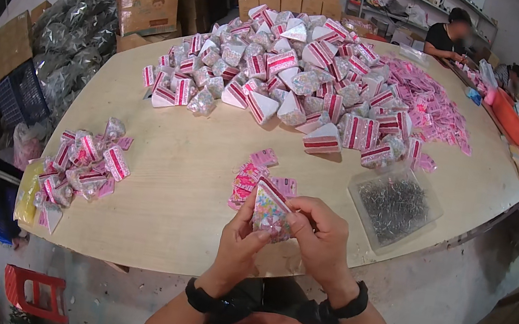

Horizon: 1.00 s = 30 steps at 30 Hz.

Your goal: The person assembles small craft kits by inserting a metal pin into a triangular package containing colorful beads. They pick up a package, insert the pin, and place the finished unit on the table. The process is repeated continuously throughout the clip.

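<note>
Both hands hold a wedge-shaped toy cake slice (pixel 272 209) above the near edge of the table. One face of it has pastel sprinkle-like dots, and a pink and white layered edge shows along its side. My left hand (pixel 240 242) grips it from the left, thumb near its lower end. My right hand (pixel 324 237) pinches its right side between thumb and fingers. Whether anything small is also in the right fingertips cannot be made out. Just beyond the hands lie several pink printed cards (pixel 247 181). To the right, a clear plastic tray (pixel 361 223) contains many small metal pins (pixel 393 210).
A big heap of similar cake slices (pixel 284 62) covers the far table, beside a pile of pink cards (pixel 426 101). A smaller group of slices with cards (pixel 84 162) lies left. A red stool (pixel 36 293) stands on the floor. Another person (pixel 449 37) sits far right.
</note>
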Motion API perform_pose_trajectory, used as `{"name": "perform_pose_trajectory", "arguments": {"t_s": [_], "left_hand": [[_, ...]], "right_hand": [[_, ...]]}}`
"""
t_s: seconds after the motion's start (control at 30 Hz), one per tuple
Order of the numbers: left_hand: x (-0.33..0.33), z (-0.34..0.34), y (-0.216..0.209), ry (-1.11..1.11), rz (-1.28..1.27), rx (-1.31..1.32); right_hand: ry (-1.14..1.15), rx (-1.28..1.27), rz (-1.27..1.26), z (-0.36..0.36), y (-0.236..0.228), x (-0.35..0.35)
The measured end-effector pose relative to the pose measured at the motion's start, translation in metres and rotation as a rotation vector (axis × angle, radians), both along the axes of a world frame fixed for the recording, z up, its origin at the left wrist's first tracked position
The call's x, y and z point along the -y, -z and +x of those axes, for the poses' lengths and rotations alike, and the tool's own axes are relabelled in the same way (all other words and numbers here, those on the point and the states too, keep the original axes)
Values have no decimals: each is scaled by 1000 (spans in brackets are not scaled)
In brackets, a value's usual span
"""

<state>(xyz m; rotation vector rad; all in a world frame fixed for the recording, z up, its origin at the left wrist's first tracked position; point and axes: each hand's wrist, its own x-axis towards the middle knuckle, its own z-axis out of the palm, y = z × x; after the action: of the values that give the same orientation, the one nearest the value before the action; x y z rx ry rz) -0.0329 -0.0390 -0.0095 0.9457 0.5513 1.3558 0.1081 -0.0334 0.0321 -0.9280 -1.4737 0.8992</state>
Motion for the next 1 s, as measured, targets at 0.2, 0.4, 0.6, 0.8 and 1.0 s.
{"name": "perform_pose_trajectory", "arguments": {"t_s": [0.2,0.4,0.6,0.8,1.0], "left_hand": [[0,2,2,-68,-14,-19],[2,1,-3,-115,-23,-109],[3,0,1,-120,-13,-92],[0,-3,-2,-81,73,-70],[1,-5,1,-75,9,-120]], "right_hand": [[-56,44,22,3,0,0],[-107,6,-17,2,2,1],[-127,6,-20,-1,5,2],[-133,-68,-85,-3,5,2],[-85,12,-1,-5,0,0]]}}
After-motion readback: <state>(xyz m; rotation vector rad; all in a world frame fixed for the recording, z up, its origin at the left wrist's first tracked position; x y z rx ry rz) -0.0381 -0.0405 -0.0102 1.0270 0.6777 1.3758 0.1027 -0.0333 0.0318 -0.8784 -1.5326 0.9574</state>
